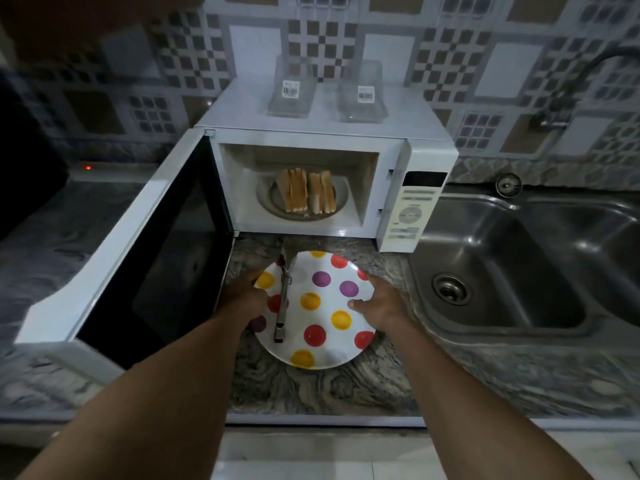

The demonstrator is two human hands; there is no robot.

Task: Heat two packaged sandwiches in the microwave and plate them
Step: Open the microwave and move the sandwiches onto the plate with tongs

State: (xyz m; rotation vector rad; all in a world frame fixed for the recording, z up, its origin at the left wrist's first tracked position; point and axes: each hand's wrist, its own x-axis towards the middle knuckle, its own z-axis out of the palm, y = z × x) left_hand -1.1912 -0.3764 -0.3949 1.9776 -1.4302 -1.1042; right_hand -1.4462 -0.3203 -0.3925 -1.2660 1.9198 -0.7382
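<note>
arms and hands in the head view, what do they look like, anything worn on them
Both forearms are bare from the bottom edge of the picture up to the wrists: no sleeves in view. The left hand and right hand wear no gloves, and no watch, bracelet or ring can be seen, though the picture is dim. No markings show.

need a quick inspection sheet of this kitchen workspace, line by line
surface: marbled stone counter, bare in front of the plate
job's things: sandwiches stand on the turntable inside the microwave, door swung open; dotted plate on the counter with metal tongs lying on it
clutter: two empty clear packages on top of the microwave
grippers: left hand and right hand grip the plate's rim on opposite sides
cables: nothing seen
surroundings: steel sink to the right, tap, tiled wall; dim lighting
</note>
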